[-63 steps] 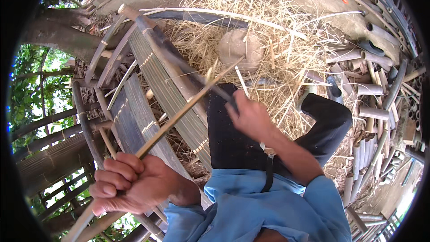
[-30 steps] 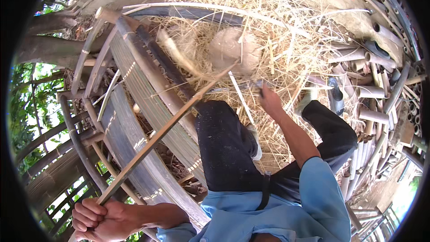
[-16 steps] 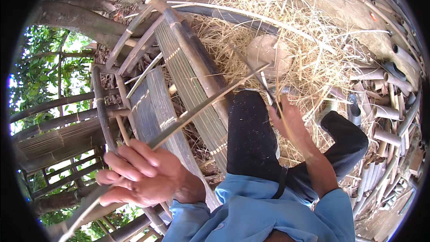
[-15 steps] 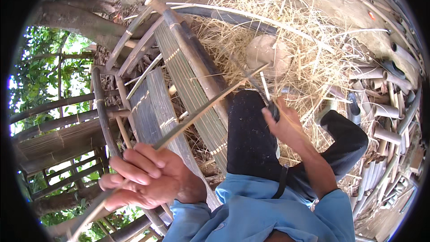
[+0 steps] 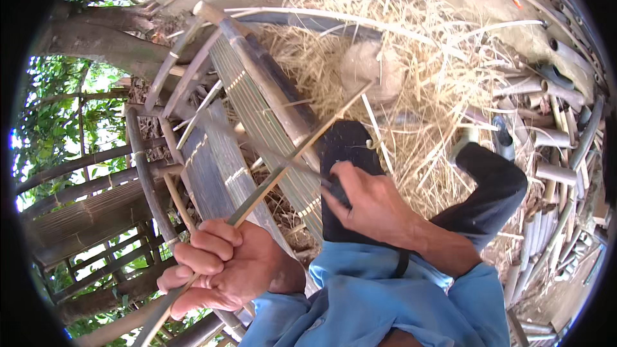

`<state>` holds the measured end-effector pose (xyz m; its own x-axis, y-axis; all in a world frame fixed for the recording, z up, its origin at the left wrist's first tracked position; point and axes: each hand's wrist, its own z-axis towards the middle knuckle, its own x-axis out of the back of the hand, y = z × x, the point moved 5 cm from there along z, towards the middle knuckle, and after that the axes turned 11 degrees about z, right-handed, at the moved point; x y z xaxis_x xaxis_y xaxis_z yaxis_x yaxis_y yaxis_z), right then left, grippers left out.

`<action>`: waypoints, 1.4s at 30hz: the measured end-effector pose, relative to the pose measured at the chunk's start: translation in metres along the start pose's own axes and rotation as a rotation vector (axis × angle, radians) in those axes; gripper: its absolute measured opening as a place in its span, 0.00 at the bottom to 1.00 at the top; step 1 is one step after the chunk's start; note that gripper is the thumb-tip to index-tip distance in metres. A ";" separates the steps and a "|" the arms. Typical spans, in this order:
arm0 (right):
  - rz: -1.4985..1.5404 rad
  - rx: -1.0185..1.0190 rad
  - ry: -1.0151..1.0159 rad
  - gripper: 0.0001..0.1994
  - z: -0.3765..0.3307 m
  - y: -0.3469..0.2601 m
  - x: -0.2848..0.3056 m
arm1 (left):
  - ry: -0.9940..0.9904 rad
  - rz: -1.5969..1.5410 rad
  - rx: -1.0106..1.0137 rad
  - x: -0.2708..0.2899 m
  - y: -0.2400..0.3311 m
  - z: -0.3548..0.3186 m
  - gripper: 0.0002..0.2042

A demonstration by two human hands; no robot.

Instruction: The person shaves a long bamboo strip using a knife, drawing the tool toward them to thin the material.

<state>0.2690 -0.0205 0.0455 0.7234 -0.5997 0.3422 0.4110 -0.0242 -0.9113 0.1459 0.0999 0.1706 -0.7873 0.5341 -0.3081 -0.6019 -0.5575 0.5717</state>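
Observation:
My left hand [image 5: 225,266] is closed around a long, thin bamboo strip [image 5: 316,133], which slants from the lower left up to the middle of the view. In my right hand [image 5: 385,209] is a knife [image 5: 337,190] with a dark handle, the fingers wrapped round it. Its blade, smeared by motion, points left and crosses the strip above my left hand. Whether the edge touches the strip cannot be made out. Under the strip's far part lies my dark-trousered thigh.
A slatted bamboo bench [image 5: 260,106] stands left of my legs. Pale shavings [image 5: 430,109] cover the ground ahead, around a round, flat-topped block [image 5: 373,71]. Cut bamboo tubes [image 5: 556,173] are piled along the right. Bamboo railings [image 5: 144,167] border the left side.
My right hand has swung left and nearer, bringing the knife from beyond the strip's far end across its middle. My left hand keeps its grip, shifted slightly; the whole view has tilted a little.

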 end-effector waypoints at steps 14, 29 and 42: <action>0.007 0.060 0.018 0.15 0.001 0.037 -0.008 | -0.005 -0.014 0.029 0.006 -0.004 0.005 0.24; -0.007 -0.115 -0.088 0.13 0.007 0.068 -0.010 | 0.056 -0.112 0.079 0.020 -0.006 0.008 0.23; -0.276 -0.237 0.003 0.17 0.017 0.170 0.002 | 0.096 -0.060 0.048 0.020 -0.013 0.013 0.24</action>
<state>0.3502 -0.0121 -0.1046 0.6016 -0.5470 0.5820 0.4500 -0.3699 -0.8128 0.1397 0.1260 0.1668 -0.7604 0.5011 -0.4131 -0.6433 -0.4938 0.5851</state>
